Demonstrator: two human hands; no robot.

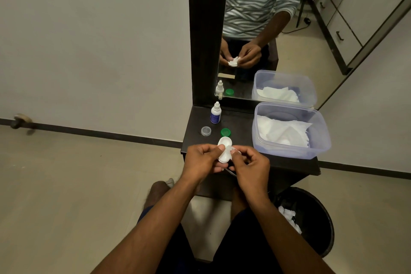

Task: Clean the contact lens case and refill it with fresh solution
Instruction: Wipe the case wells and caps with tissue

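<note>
two hands: left hand (203, 159) grips lens case (224, 149), right hand (250, 163) pinches sthg at its 3 o'clock, unclear what.
case: held over table (240, 122) front edge.
caps: green cap (225, 132), clear cap (206, 130) off at 12 o'clock.
tip: he shd wipe both wells dry w/ tissue before bottle (215, 113).

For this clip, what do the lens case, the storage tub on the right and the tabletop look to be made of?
Lens case: white moulded plastic, probably; smooth wells with a soft sheen.
Storage tub: translucent, bluish plastic; the white tissues inside show through its walls.
Tabletop: dark, near-black board, likely laminate or painted wood; matte with a faint reflection. Grain cannot be made out.
</note>
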